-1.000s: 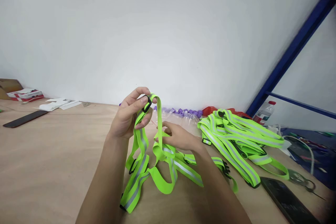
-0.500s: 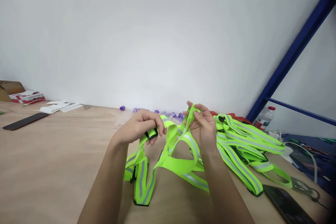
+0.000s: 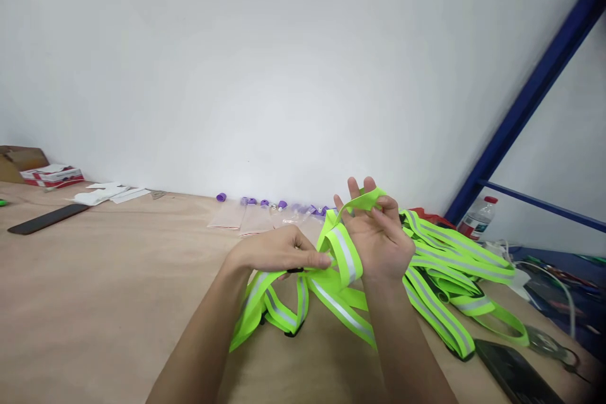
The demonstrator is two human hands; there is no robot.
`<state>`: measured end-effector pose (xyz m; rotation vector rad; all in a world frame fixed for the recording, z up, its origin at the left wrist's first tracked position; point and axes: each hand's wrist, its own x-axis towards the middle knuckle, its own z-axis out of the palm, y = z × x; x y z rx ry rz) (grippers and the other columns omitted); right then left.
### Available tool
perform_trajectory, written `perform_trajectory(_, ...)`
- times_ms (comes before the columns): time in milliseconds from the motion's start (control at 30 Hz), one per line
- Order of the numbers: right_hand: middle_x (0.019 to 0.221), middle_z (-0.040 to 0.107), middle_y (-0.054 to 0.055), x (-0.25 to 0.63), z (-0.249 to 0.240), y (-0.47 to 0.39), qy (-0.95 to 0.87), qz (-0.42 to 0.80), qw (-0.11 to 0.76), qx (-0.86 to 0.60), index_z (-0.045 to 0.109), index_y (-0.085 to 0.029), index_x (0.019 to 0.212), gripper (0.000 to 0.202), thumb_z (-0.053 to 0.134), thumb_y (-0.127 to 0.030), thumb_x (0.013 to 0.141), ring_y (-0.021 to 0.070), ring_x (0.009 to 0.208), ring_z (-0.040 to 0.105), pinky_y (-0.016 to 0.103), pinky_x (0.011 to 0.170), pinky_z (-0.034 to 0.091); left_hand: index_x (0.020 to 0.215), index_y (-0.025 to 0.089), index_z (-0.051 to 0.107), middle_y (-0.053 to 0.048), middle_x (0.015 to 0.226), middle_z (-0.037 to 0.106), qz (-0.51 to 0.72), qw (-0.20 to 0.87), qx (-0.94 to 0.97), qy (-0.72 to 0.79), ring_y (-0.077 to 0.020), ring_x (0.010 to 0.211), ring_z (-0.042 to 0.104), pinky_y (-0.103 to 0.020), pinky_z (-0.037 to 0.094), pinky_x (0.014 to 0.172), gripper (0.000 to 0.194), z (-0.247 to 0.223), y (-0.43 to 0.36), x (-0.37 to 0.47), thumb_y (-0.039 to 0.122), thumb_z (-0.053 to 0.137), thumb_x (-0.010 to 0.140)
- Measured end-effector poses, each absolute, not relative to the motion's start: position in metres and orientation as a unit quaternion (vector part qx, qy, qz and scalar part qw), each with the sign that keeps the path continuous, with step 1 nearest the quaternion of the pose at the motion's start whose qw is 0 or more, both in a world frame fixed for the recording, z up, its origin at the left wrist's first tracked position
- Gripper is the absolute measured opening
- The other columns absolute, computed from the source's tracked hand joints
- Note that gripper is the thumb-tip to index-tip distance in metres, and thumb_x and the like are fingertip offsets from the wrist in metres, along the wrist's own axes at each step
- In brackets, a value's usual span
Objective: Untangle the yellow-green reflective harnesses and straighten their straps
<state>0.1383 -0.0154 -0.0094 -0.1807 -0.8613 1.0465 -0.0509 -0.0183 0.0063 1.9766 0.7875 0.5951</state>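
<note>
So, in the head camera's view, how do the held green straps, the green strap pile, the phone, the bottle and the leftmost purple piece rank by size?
1. Green strap pile and held green straps: too alike to rank, both partly hidden
2. Phone, though cut off and nearer
3. Bottle
4. Leftmost purple piece

Head camera faces forward, downward; both hands (image 3: 279,249) (image 3: 383,246) are near.

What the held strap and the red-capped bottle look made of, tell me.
Held strap: likely fabric webbing, since it folds softly; matte green, with a shinier silvery stripe, perhaps reflective film. Red-capped bottle: probably clear, smooth plastic; its upper wall looks see-through.
</note>
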Motion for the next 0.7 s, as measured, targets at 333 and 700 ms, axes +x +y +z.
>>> perform_trajectory(333,0.105,0.078,-0.003,0.14,-0.009,-0.014,-0.458,0.451,0.762,-0.079,0.07,-0.031,0.073,0.016,0.066,-0.016,0.075,0.0263,0.125,0.063,0.059,0.11,0.043,0.063,0.016,0.056,0.005,0.055,0.046,0.397,0.526,0.695,0.29,-0.0056,0.041,0.039,-0.022,0.028,0.042,0.052,0.0,-0.012,-0.025,0.063,0.065,0.084)
perform_trajectory(700,0.098,0.079,0.008,0.128,-0.01,-0.026,-0.581,0.351,0.722,-0.134,0.076,-0.024,0.082,0.013,0.064,-0.021,0.084,0.0298,0.116,0.068,0.054,0.102,0.049,0.071,0.017,0.068,0.006,0.053,0.044,0.542,0.456,0.642,0.294,-0.0069,0.045,0.038,-0.024,0.028,0.045,0.031,-0.001,-0.011,-0.018,0.044,0.069,0.086)
